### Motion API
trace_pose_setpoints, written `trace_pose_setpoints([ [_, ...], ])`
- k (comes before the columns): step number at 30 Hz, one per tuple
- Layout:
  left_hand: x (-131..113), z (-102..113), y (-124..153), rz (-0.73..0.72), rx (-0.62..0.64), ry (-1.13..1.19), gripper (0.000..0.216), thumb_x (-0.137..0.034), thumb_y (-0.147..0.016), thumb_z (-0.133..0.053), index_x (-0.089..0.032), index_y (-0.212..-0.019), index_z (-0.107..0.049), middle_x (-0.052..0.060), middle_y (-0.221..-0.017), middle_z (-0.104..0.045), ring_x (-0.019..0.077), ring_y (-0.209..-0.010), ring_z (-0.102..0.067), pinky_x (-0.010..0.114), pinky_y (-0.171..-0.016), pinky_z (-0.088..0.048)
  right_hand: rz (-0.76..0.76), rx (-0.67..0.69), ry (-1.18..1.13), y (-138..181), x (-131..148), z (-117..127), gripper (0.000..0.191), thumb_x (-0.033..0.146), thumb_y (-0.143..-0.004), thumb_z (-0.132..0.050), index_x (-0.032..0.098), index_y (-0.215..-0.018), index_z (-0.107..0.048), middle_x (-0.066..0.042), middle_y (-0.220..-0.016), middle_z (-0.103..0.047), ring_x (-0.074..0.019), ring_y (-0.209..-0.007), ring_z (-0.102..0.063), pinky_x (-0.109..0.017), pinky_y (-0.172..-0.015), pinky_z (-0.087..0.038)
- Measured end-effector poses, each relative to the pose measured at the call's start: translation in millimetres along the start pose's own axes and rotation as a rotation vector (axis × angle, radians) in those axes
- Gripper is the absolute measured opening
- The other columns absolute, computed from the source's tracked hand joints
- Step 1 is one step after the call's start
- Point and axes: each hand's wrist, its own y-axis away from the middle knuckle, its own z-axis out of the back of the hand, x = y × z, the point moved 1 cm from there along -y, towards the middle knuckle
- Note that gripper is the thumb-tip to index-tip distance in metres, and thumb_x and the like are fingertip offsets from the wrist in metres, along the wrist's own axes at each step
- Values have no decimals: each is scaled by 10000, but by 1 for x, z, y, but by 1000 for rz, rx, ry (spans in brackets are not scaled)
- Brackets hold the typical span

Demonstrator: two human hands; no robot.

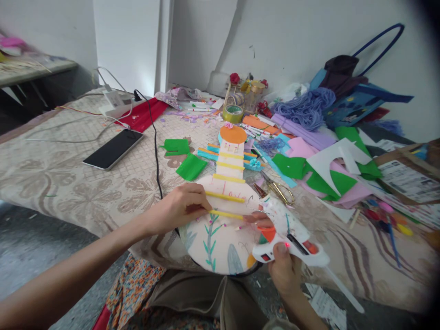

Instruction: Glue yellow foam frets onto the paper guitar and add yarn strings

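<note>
A white paper guitar-shaped cutout [223, 243] lies at the table's near edge, with drawn plants, red lettering and an orange top. Several yellow strips run across its neck and body. My left hand [189, 200] pinches the left end of the lowest yellow strip [227, 214], which rests across the body. My right hand [284, 272] is wrapped round a white hot glue gun [305, 252] with a lit red light and a glue stick out of its back. Fingers of that hand reach toward the strip's right end; the gun partly hides them.
Green paper pieces [191, 167] and a phone [113, 149] lie left, with a black cable [155, 146] running to the near edge. Scissors [279, 187] sit close to the gun. Paper scraps [333, 169], blue yarn [304, 107] and tape [233, 112] crowd the right and back.
</note>
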Motion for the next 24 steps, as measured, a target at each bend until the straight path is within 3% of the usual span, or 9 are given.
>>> trace_pose_setpoints([
  [6,-1,0,0,5,-2,1,146,-141,-879,-579,-161,-861,-723,40,-830,-632,114,-731,-585,230,-685,-459,-1,58,17,-2,-2,0,431,490,-783,-637,198,-1100,-655,-83,-936,-729,-329,-1033,-620,-431,-843,-503],
  [15,0,0,0,9,3,16,137,-130,-875,-584,-155,-857,-717,37,-825,-632,108,-725,-584,220,-683,-451,52,96,145,-9,19,-2,420,520,-737,-687,191,-998,-699,-91,-906,-739,-323,-1008,-629,-386,-806,-524],
  [20,4,6,4,-11,50,47,167,-163,-894,-553,-163,-995,-687,68,-953,-650,136,-831,-609,257,-750,-492,55,80,157,-7,25,-5,373,503,-765,-674,190,-966,-704,-82,-876,-736,-314,-988,-628,-377,-796,-527],
  [24,9,13,15,2,-70,65,212,-127,-908,-504,-171,-1060,-644,77,-1022,-656,158,-952,-608,296,-841,-504,46,80,126,-4,20,-5,344,482,-786,-664,195,-972,-700,-68,-842,-729,-303,-972,-627,-390,-850,-502],
])
